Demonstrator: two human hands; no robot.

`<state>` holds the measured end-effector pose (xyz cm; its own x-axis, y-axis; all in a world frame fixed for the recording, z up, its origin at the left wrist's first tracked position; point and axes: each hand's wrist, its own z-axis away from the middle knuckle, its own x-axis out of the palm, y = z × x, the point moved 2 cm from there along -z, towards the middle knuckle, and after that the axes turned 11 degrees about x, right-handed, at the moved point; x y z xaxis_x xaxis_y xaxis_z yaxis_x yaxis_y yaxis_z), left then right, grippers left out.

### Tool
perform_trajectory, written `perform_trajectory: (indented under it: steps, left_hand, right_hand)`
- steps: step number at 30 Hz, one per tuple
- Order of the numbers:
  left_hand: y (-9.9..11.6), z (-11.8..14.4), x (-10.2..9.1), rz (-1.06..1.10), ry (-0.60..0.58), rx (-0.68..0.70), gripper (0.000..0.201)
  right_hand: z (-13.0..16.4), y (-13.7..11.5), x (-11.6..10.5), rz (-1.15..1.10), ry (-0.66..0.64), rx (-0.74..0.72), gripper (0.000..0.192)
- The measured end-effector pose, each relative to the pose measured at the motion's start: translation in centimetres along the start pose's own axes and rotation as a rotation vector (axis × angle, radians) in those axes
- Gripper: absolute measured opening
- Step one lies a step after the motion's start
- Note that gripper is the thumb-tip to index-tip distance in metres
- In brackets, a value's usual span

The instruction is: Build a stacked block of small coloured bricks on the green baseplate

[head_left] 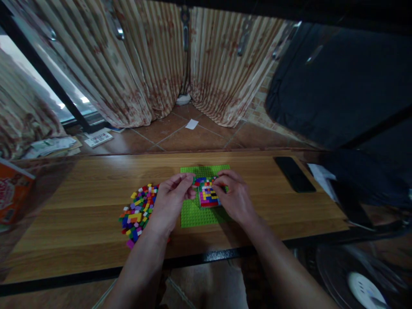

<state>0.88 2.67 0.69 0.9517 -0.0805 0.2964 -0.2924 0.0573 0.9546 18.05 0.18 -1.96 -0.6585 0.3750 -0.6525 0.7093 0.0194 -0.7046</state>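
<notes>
Both hands pinch the block [208, 194] on the baseplate [196, 214]: left hand [170, 201] and right hand [233, 195] at its top corners. It looks light, rigid, easily cracked apart; hold the edges.

Wooden table [80, 201]: baseplate [193, 214], bricks [138, 210], phone [294, 174]

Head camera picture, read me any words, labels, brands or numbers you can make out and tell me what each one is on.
No text here can be read.
Orange box at the table's left edge: pale printing, too blurred to read.
Papers on the floor by the curtain: dark print, too small to read.
Black phone on the table: screen dark, nothing shown.
Brick build between the left hand and right hand: colours only, no lettering.
</notes>
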Motion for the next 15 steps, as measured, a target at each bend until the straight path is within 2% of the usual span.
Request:
perform_trajectory:
  steps: [15]
  left_hand:
    - [-0.31, 0.0, -0.08, 0.005, 0.006, -0.003, 0.027]
  right_hand:
    - [0.36, 0.34, 0.54, -0.031, 0.048, 0.01, 0.018]
